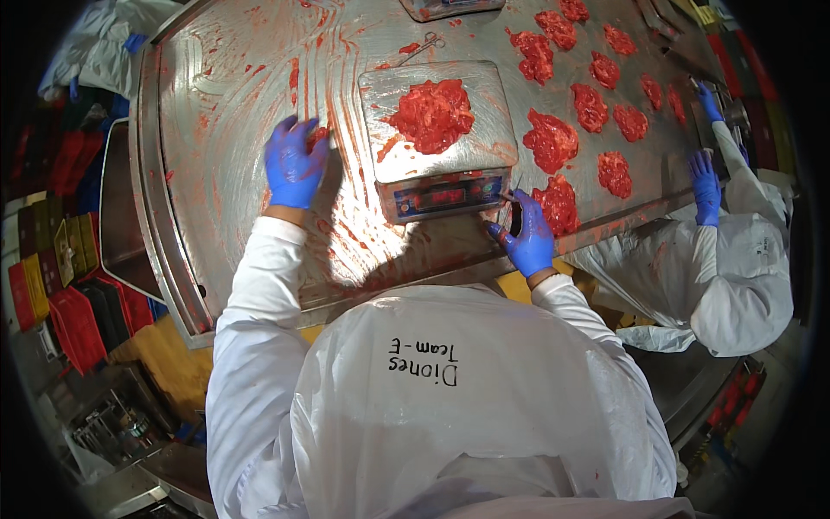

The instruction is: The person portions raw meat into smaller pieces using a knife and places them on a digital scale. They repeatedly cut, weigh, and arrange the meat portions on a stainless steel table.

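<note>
Meat on the scale: a red heap of raw meat sits on the steel pan of the digital scale, ahead of me and between my two hands.
Left hand: my left hand, in a blue glove, lies spread and flat on the smeared steel table, fingertips on a small red scrap; it grasps nothing.
Right hand: my right hand is pinched around a thin metal tool (I judge scissors or a blade, too small to tell), just beside the scale's display.
Nearby: portions of meat lie in rows beyond my right hand; a co-worker's gloved hands work farther to its right.
Risk, slip: the table is slick with juice, so my flat palm could slide.
Risk, cut: the tool's point is near my own fingers and the display; a jolt could nick the glove.
</note>
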Available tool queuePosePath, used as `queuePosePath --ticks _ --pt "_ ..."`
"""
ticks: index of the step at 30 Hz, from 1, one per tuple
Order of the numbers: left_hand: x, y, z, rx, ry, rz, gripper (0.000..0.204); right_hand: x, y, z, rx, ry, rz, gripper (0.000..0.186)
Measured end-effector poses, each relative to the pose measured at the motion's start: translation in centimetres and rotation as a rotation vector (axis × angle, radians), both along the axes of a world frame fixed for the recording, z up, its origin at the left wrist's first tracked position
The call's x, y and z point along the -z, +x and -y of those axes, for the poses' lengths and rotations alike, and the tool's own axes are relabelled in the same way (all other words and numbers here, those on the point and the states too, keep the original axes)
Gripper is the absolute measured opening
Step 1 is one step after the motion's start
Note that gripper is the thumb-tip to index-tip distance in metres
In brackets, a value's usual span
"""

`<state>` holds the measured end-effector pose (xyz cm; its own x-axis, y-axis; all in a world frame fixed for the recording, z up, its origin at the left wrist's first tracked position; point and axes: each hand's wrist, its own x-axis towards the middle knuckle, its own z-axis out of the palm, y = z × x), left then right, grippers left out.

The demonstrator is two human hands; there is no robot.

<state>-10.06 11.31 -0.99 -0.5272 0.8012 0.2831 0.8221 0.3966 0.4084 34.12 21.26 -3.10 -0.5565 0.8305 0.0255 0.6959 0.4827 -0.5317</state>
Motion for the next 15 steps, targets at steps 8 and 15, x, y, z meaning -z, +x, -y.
queuePosePath --ticks 8,15 --pt "-7.6 12.4 -6.1 0.484 -0.063 0.106 0.013 -0.7 -0.4 -0.4 0.021 -0.027 -0.032 0.075" --pt "-9.8 4.1 3.3 0.177 0.058 0.887 0.005 0.4 0.8 0.4 0.033 -0.022 -0.024 0.070"
